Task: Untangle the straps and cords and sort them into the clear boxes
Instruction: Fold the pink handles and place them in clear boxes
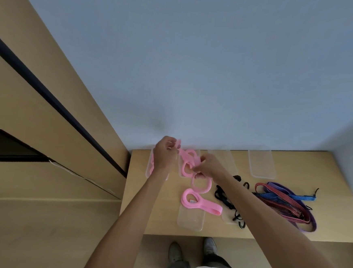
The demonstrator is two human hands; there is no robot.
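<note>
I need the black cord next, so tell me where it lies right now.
In the head view the black cord lies on the table, right of the pink straps and left of the red, blue and purple straps.

Table [154, 212]: light wood, against the wall
Near clear box [190, 219]: near the front edge
Pink strap [199, 203]: on that box's far end
Black cords [227, 199]: right of it
Red, blue, purple straps [282, 203]: further right

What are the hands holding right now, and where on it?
Both hold the tangled pink strap: left hand pinches its upper end, right hand grips a middle loop.
</note>
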